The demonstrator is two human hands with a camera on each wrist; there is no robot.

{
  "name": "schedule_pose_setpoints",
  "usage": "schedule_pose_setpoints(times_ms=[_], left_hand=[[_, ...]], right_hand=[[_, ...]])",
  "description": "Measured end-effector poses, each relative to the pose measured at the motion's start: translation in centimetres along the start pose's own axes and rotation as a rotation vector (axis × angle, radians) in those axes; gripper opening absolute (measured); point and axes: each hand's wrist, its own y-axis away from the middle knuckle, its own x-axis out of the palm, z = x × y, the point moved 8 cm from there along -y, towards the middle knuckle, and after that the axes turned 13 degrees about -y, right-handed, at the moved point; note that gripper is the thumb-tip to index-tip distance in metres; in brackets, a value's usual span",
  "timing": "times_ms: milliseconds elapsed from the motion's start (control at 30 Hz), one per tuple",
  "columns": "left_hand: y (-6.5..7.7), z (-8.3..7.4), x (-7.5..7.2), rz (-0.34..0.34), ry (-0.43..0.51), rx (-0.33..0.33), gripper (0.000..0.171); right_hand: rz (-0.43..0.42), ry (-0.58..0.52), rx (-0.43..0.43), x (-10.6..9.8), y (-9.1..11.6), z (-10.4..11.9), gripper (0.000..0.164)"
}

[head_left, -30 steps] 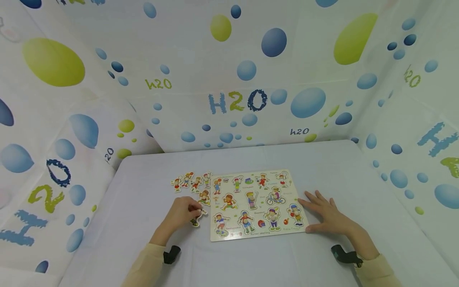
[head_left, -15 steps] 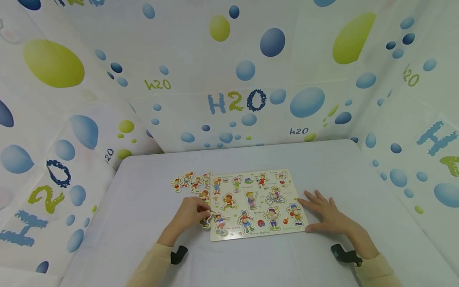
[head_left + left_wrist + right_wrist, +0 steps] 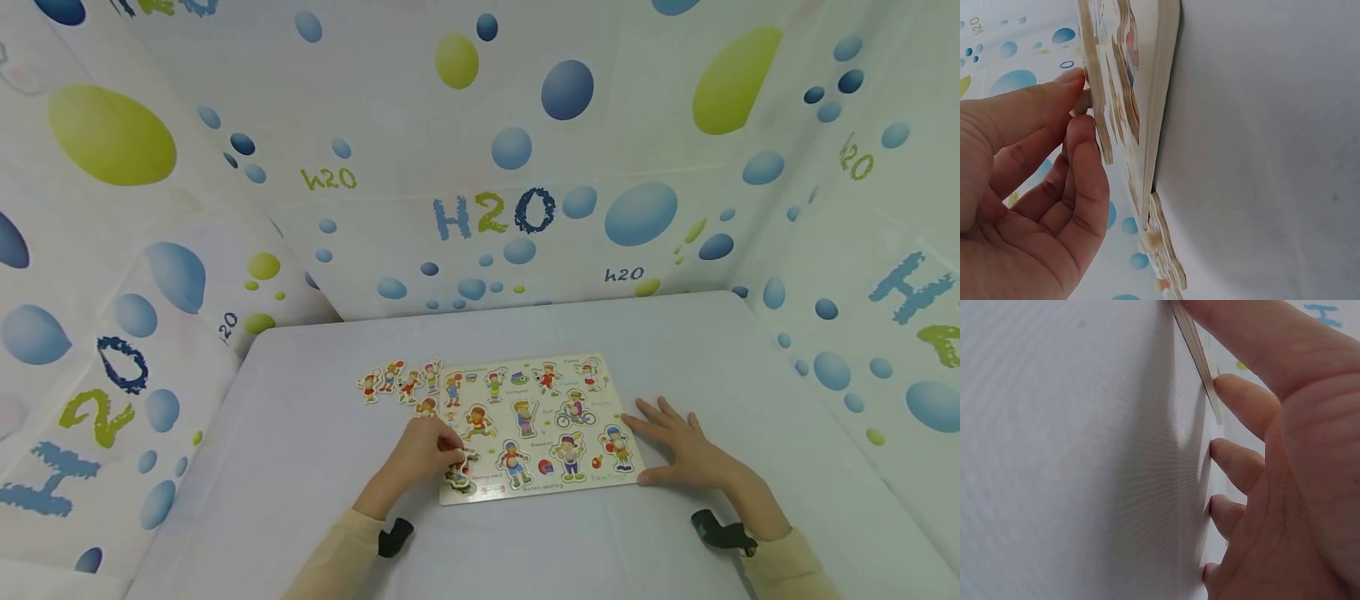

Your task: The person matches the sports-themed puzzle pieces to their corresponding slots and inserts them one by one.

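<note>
My left hand [image 3: 418, 457] pinches a wooden puzzle piece [image 3: 1101, 119] by its small knob [image 3: 1082, 102], between thumb and fingertips. That piece overlaps the lower left corner of the puzzle board [image 3: 487, 492] in the head view, over the skateboarder picture. From the left wrist it stands close above the board's face, roughly parallel to it. The board bears printed sports children. My right hand [image 3: 686, 450] lies spread at the board's right side, thumb and index fingertip right at its edge [image 3: 1197, 353]; the other fingertips rest on the white cloth.
Several loose puzzle pieces [image 3: 409, 386] lie in a cluster off the board's upper left, one of them [image 3: 426, 407] partly behind my left hand. A white cloth [image 3: 300, 467] covers the table. Behind and at the sides hang white sheets [image 3: 405, 150] with blue and green drops.
My left hand has carried the puzzle piece rightward, from the cloth left of the board to over its lower left corner. The right hand has stayed at the board's edge.
</note>
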Motion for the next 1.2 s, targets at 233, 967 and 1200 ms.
schedule_pose_setpoints(times_ms=[233,967,1200], left_hand=[[-0.2,-0.3,0.5,0.012,-0.002,0.003,0.005],[0.0,0.0,1.5,0.056,0.0,-0.035,0.006],[0.2,-0.3,1.4,0.052,0.008,-0.032,0.006]], right_hand=[[0.003,-0.01,0.003,0.0,0.0,-0.1,0.089],[-0.002,0.009,0.011,0.0,-0.1,0.0,0.09],[-0.005,0.007,0.009,0.0,-0.1,0.0,0.09]])
